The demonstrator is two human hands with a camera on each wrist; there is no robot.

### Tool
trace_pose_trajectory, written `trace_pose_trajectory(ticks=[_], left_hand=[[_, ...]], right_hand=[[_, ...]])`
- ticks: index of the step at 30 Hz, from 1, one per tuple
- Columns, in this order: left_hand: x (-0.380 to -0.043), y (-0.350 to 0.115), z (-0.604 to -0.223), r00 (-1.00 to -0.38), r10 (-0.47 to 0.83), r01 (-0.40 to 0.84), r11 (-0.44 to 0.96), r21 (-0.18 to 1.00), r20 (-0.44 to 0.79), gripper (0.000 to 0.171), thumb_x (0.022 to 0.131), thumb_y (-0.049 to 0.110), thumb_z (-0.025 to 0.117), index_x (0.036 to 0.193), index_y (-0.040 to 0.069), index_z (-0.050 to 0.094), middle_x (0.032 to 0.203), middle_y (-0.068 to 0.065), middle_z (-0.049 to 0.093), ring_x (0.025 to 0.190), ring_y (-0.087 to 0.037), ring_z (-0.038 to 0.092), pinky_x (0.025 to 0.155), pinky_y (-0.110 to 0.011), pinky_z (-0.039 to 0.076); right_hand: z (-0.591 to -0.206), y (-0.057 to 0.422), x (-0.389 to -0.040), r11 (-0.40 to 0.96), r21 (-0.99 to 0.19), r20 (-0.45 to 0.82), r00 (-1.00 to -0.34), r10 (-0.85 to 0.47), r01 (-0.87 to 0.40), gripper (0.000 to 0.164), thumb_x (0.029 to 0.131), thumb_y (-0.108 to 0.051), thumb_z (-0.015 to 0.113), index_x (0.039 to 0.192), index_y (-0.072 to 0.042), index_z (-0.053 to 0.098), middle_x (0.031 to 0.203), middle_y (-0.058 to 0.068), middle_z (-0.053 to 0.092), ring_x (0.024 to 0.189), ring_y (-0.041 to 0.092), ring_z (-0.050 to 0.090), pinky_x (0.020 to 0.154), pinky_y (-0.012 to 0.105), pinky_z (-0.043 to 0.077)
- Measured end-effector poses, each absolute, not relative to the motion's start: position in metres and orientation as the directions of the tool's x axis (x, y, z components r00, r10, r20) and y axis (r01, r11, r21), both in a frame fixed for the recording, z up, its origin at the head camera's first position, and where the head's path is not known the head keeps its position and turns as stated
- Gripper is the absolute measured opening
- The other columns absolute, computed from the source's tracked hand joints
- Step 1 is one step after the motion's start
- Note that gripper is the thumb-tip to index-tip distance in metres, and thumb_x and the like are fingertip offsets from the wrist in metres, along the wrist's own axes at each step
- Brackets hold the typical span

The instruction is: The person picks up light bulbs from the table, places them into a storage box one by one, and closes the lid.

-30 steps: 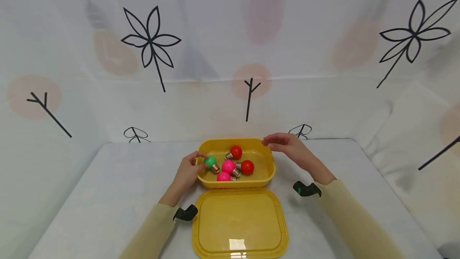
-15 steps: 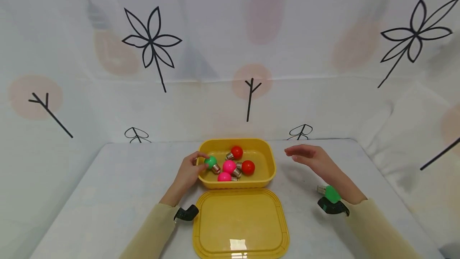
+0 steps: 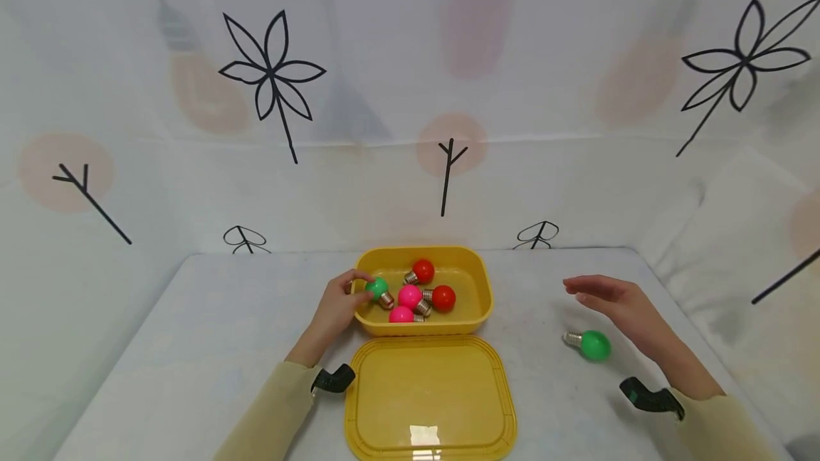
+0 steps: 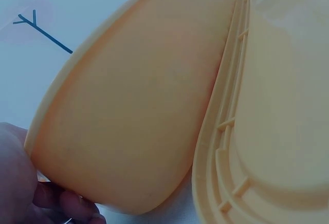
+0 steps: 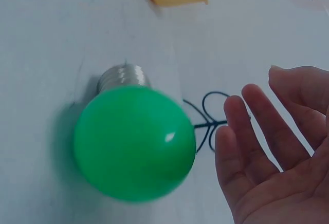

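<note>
The left hand point(image 3: 333, 301) reaches in from the box's left end, its wrist sloping up and inward, with index finger and thumb bent over the rim of the yellow box point(image 3: 419, 329) and pinching the green bulb inside point(image 3: 375, 286) from its left side; the left wrist view shows the other fingers curled outside that end wall, below the rim. Just beyond its fingertips to the right lie the upper pink bulb point(image 3: 410, 296) and, closer to the person, the lower pink bulb point(image 3: 401, 314). Further from this hand, toward the right one, are the far red bulb point(image 3: 424, 270) and the near red bulb point(image 3: 444, 297), all within the box. The right hand point(image 3: 611, 297) is free of any object, held above the white table point(image 3: 532, 411) well to the right of the box, its fingers extended in a loose bend toward the left and the thumb apart beneath them. On the near side of that hand, left of its wrist, the loose green bulb point(image 3: 596, 346) lies on the table with its metal base turned left, apart from the fingers. Between the two forearms, nearer the person than either hand, the yellow tray point(image 3: 429, 390) lies flat.
</note>
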State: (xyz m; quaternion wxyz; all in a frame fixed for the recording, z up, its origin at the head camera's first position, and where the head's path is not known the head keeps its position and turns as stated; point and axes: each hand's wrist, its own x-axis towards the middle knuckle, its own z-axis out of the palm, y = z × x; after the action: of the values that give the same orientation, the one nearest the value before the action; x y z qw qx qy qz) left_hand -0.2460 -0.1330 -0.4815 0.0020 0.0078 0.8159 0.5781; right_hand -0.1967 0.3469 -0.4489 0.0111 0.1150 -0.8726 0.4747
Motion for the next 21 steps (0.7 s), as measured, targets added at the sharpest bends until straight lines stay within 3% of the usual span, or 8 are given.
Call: trace_pose_trajectory(ticks=[8, 17, 21], left_hand=[[-0.245, -0.133, -0.481, -0.999, 0.027, 0.034, 0.323, 0.946, 0.027, 0.017, 0.086, 0.0, 0.069, 0.102, 0.008, 0.07, 0.14, -0.015, 0.054, 0.142, -0.034, 0.034, 0.114, -0.055, 0.024], [-0.246, -0.134, -0.483, -0.999, 0.024, 0.03, 0.324, 0.946, 0.024, 0.017, 0.087, 0.0, 0.069, 0.102, 0.008, 0.07, 0.141, -0.014, 0.054, 0.141, -0.034, 0.034, 0.114, -0.056, 0.024], [-0.246, -0.135, -0.484, -0.999, 0.022, 0.031, 0.319, 0.947, 0.026, 0.017, 0.086, 0.0, 0.069, 0.101, 0.009, 0.07, 0.14, -0.014, 0.054, 0.141, -0.034, 0.034, 0.114, -0.057, 0.024]], right_hand=[[-0.455, 0.369, -0.178, 0.598, -0.794, 0.053, -0.991, -0.12, -0.115, 0.041, 0.1, -0.026, 0.061, 0.133, -0.001, 0.06, 0.122, 0.003, 0.069, 0.101, -0.01, 0.057, 0.08, 0.013, 0.047], [-0.466, 0.382, -0.165, 0.658, -0.752, -0.032, -0.997, -0.076, -0.026, 0.043, 0.098, -0.023, 0.065, 0.133, 0.001, 0.059, 0.124, 0.013, 0.067, 0.101, -0.023, 0.044, 0.077, 0.012, 0.045], [-0.469, 0.386, -0.161, 0.665, -0.747, -0.039, -0.996, -0.085, -0.027, 0.045, 0.095, -0.022, 0.069, 0.132, 0.002, 0.06, 0.124, 0.015, 0.066, 0.1, -0.022, 0.044, 0.076, 0.015, 0.048]])
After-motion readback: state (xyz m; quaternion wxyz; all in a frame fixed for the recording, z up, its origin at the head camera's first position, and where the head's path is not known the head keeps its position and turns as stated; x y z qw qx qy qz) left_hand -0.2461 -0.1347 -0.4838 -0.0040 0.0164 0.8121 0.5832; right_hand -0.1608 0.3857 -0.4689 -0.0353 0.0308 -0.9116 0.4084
